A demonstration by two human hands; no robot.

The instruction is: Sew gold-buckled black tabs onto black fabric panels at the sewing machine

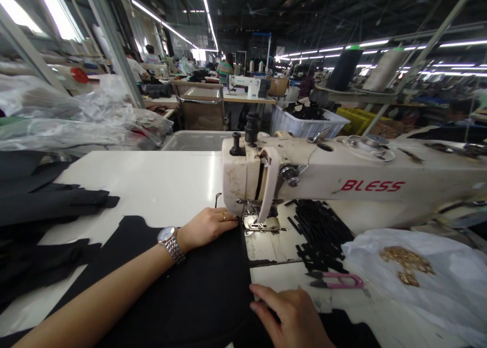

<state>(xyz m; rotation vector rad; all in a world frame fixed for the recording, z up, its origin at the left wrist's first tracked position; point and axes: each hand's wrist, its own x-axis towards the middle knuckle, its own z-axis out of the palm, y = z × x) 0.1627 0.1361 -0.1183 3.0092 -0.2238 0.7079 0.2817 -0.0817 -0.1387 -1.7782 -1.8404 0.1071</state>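
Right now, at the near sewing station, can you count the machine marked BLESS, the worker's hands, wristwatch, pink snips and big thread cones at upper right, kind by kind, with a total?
BLESS machine: 1
Hands, left hand and right hand: 2
Wristwatch: 1
Pink snips: 1
Thread cones, dark cone and pale cone: 2
Total: 7

The left arm [114,292] is stretched forward, the left hand [205,227] laid palm-down with fingers [228,225] extended, while the right hand [299,310] (partly out of view) is held nearer, thumb [266,318] and index finger [268,293] parted.
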